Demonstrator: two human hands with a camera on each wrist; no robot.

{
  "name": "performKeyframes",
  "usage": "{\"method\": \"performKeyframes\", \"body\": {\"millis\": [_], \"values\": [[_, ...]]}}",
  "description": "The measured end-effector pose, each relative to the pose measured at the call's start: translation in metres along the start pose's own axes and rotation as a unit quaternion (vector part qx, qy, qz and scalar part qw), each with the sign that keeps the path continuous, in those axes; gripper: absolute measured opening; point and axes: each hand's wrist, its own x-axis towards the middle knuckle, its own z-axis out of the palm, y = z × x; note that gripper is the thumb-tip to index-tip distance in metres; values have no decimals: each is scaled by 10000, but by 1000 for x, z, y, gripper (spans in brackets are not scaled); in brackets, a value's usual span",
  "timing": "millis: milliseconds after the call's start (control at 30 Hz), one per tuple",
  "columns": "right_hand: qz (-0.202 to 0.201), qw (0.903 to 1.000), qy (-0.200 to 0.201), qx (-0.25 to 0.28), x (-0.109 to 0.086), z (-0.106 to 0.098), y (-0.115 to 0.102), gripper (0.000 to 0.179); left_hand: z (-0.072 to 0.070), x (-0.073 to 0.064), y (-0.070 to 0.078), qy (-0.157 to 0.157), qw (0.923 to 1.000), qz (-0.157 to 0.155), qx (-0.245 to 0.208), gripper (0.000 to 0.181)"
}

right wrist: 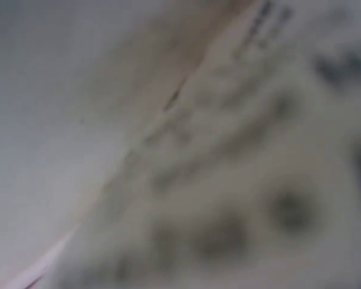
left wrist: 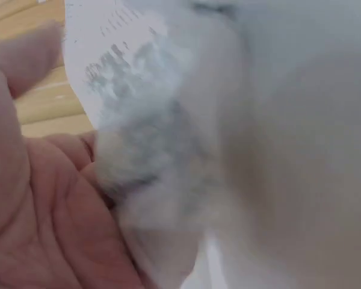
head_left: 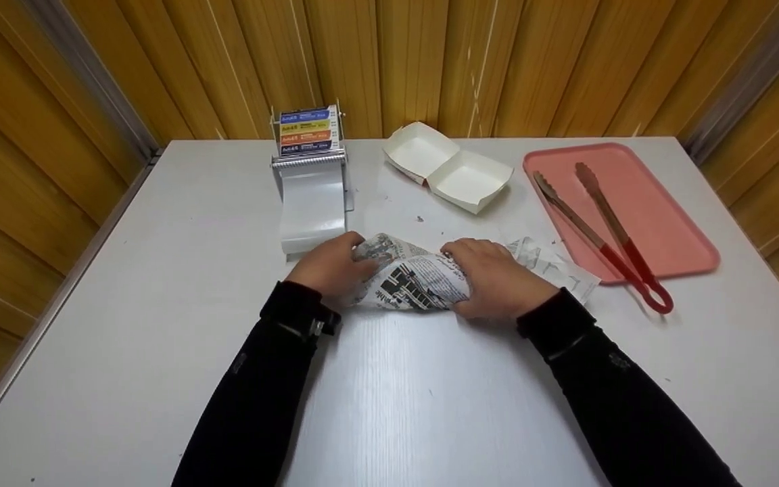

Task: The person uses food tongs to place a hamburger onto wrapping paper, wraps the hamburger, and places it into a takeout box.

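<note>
1 printed paper bundle [head_left: 420,281] sits between left hand [head_left: 332,269] and right hand [head_left: 498,277], each gripping 1 end. Looks like mid-wrap; next move probably calls for tucking in loose paper [head_left: 555,266] just beyond right hand.

We cannot see inside the printed paper [head_left: 420,285] — its folds cover it, the left hand [head_left: 332,267] hides part of its left end, and the right hand [head_left: 501,279] part of its right side. From the left wrist the paper is smeared; from the right wrist its print is too blurred for us to read. The far-left labels [head_left: 306,132] carry lettering too small to make out — and the near edge cuts off both black sleeves [head_left: 247,406].
</note>
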Motion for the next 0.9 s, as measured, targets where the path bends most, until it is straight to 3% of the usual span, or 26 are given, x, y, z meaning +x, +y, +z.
{"method": "performKeyframes", "body": {"millis": [167, 333, 500, 600, 700, 767, 900], "values": [[-45, 10000, 7, -7, -1, -1, 1, 94, -7, 4, -9, 286, 9988, 175, -350, 41], [-163, 9998, 65, -61, -1, 0, 2, 93, -12, 6, -16, 300, 9953, 239, -893, 25], [-124, 9999, -25, -98, -1, -1, 2, 94, -14, 6, -17, 310, 9843, 157, -1729, 20], [-70, 9999, -94, -70, 1, -1, 1, 95, -14, 6, -15, 379, 9731, 106, -2271, 18], [-80, 9999, -112, -47, 4, 0, -1, 95, -12, 5, -12, 405, 9567, 23, -2882, 16], [-76, 9999, -111, -46, 6, 0, -2, 95, -10, 5, -8, 335, 9388, 3, -3429, 15], [-56, 9999, -108, -51, 10, 0, -3, 96, -3, 6, -2, 120, 8885, 176, -4584, 14]]}}
